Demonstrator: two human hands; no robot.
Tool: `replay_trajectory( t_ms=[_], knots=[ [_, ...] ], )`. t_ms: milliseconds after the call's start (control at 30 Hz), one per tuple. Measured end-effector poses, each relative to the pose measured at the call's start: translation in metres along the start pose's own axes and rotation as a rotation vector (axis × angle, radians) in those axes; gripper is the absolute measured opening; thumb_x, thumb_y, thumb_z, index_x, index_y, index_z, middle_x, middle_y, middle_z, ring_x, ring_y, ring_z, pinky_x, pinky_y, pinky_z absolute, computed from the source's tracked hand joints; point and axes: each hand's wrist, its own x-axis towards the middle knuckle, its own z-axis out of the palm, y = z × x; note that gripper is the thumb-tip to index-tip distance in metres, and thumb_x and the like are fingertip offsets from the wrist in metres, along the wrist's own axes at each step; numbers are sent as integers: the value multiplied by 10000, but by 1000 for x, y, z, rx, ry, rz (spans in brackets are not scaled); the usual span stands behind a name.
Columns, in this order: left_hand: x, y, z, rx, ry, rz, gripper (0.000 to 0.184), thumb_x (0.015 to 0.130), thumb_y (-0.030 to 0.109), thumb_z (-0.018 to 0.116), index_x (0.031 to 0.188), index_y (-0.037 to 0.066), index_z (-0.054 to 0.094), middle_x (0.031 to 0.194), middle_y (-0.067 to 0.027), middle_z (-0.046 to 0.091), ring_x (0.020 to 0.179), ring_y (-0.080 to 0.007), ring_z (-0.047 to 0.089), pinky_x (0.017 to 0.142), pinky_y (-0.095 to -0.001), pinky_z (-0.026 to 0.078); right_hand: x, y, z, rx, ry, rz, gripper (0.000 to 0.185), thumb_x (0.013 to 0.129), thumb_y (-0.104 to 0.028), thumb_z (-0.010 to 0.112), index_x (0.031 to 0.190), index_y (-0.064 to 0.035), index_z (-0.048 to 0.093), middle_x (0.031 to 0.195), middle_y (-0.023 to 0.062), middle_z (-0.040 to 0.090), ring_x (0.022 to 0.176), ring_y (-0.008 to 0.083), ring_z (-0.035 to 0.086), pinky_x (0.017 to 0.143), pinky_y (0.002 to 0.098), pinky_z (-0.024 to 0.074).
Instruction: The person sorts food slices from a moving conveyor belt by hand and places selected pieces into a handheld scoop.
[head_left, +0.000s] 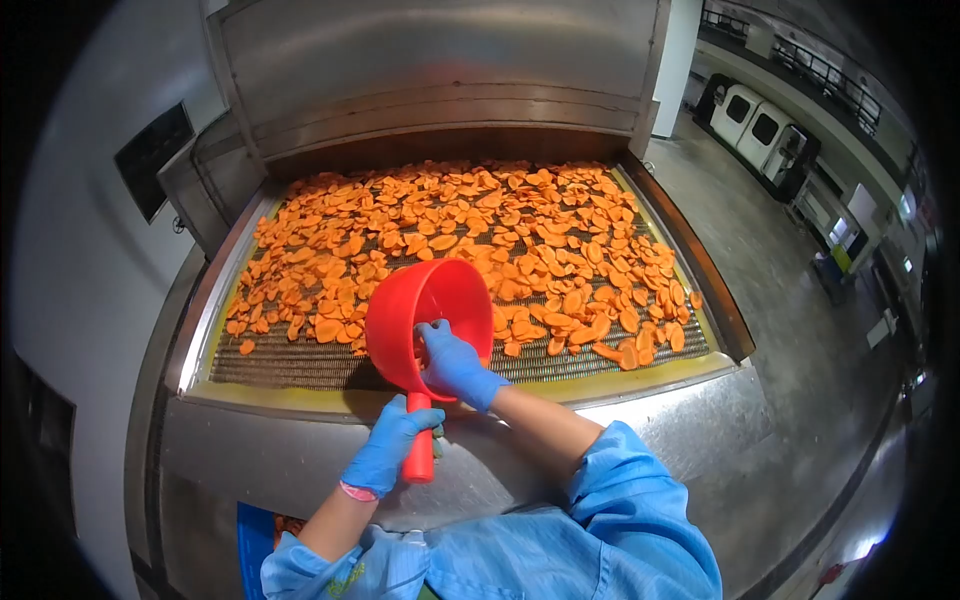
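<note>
A large red plastic scoop (385,320) is held tilted over the near edge of a mesh conveyor belt, its open mouth turned up and to the right. My left hand (387,445), in a blue glove, is wrapped round its handle (419,455). Inside the bowl is my right hand (455,362), also gloved in blue, with its fingers curled near the inner wall. Whatever those fingers hold, if anything, is hidden. Beyond the scoop, many orange slices (570,300), looking like carrot, lie spread over the belt (300,362).
A steel hood (440,60) rises behind the belt, and side rails (700,265) flank it. A metal ledge (640,425) runs along the front. Part of a blue container (254,545) shows at lower left. White machinery (755,120) stands across the floor at right.
</note>
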Motion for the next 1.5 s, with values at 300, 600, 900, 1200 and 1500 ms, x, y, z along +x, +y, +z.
replay_trajectory(
  t_ms=[300,600,900,1200,1500],
  knots=[
    [10,5,-11,-161,-60,-56,268,808,181,663,977,48,504,736,-82,602,526,-188,602,462,-317,521,9,14,-70,1080,23,167,298,831,-107,627,1124,-78,578,860,58,612,717,103,586,572,231,465],
    [-7,9,-47,-269,75,-13,274,801,160,673,999,39,526,731,-78,603,522,-179,596,484,-304,518,-29,85,-139,986,283,271,345,853,-73,631,1179,-14,535,1014,87,625,757,144,604,651,236,510],
    [-29,6,-72,-289,109,-9,265,806,184,654,985,71,494,738,-69,593,526,-172,589,479,-295,507,-50,159,-123,615,407,271,312,767,91,602,1042,-54,633,1005,37,631,914,132,592,741,244,501],
    [-38,-3,-85,-382,125,-35,261,789,173,662,973,51,523,744,-77,592,514,-183,590,465,-305,511,-32,154,-81,281,389,-5,270,887,-103,596,1153,-53,594,1078,134,627,1005,198,617,834,279,475],
    [-56,-11,-96,-433,163,17,271,792,175,659,990,38,535,728,-72,592,517,-182,589,476,-303,511,-11,120,-63,368,270,1,280,835,-56,648,1114,-42,623,1057,113,645,955,200,645,771,291,498]
  ],
)
